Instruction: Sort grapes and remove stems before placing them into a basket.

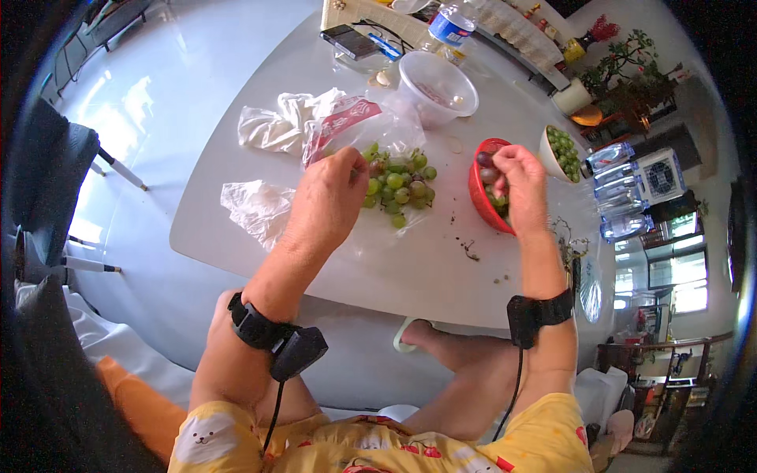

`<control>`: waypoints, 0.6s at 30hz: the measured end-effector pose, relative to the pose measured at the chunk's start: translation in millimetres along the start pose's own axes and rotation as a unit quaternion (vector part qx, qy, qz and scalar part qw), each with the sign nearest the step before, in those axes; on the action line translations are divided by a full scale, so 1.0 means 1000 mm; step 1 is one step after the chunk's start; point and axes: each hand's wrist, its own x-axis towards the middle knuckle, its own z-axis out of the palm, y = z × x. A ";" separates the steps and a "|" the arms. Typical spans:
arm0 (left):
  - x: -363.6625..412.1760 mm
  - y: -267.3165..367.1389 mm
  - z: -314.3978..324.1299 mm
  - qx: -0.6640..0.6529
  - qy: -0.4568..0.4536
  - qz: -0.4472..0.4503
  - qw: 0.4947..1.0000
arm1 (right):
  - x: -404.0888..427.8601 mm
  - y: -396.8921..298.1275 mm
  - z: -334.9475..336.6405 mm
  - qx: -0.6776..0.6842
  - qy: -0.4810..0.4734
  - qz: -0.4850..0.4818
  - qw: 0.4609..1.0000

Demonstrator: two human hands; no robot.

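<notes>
A bunch of green and reddish grapes lies on a clear plastic bag on the table. My left hand is at its left edge, fingers curled in on the bunch; the fingertips are mostly hidden. My right hand is over a red plastic bowl that holds loose grapes. Its fingers are bent, and a dark purple grape shows right at the fingertips. Whether that grape is held or rests in the bowl cannot be told. Each wrist wears a black strap with a small cabled box.
Behind the bag stands a clear plastic tub, near a water bottle. A white bowl of green grapes sits beyond the red one. Crumpled white plastic lies left. Stem bits dot the pale table.
</notes>
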 end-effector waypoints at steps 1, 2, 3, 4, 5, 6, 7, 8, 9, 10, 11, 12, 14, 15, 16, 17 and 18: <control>-0.001 -0.001 0.000 0.031 -0.006 0.002 1.000 | 0.004 0.000 -0.012 -0.008 0.026 0.014 1.000; -0.002 -0.001 0.001 0.029 -0.007 0.008 1.000 | 0.008 0.001 -0.023 -0.010 0.049 0.020 0.999; -0.004 -0.001 0.002 0.035 -0.009 0.007 0.999 | 0.010 0.003 -0.034 -0.065 0.063 0.013 0.996; -0.005 -0.001 0.002 0.039 -0.016 0.009 0.999 | 0.013 0.006 -0.043 -0.119 0.077 0.007 0.990; -0.006 -0.001 0.003 0.061 -0.032 0.015 0.998 | 0.015 0.009 -0.051 -0.172 0.089 0.002 0.981; -0.006 -0.002 0.002 0.082 -0.052 0.022 0.995 | 0.016 0.014 -0.057 -0.202 0.093 0.019 0.975; -0.007 -0.002 0.003 0.104 -0.066 0.031 0.992 | 0.017 0.018 -0.061 -0.231 0.097 0.035 0.967; -0.007 -0.002 0.004 0.105 -0.068 0.031 0.992 | 0.017 0.022 -0.064 -0.262 0.102 0.047 0.958; -0.008 -0.003 0.006 0.108 -0.064 0.032 0.992 | 0.015 0.027 -0.066 -0.332 0.123 -0.029 0.935; -0.008 -0.003 0.007 0.112 -0.057 0.038 0.991 | 0.013 0.029 -0.068 -0.330 0.135 -0.047 0.933; -0.008 -0.003 0.008 0.109 -0.055 0.042 0.992 | 0.010 0.032 -0.069 -0.331 0.144 -0.062 0.931; -0.007 -0.003 0.008 0.107 -0.051 0.051 0.992 | 0.007 0.033 -0.071 -0.332 0.155 -0.066 0.928; -0.006 -0.001 0.008 0.093 -0.042 0.034 0.994 | 0.001 0.034 -0.072 -0.246 0.139 -0.013 0.959; -0.004 0.000 0.007 0.079 -0.035 0.010 0.996 | -0.002 0.033 -0.072 -0.201 0.144 0.017 0.969; -0.003 0.002 0.006 0.065 -0.027 -0.013 0.997 | -0.005 0.031 -0.071 -0.194 0.126 0.002 0.973; -0.002 0.004 0.005 0.029 -0.018 0.000 0.999 | -0.009 0.028 -0.070 -0.186 0.118 -0.014 0.975; -0.001 0.007 0.003 -0.007 -0.007 0.011 1.000 | -0.013 0.023 -0.067 -0.167 0.092 -0.036 0.981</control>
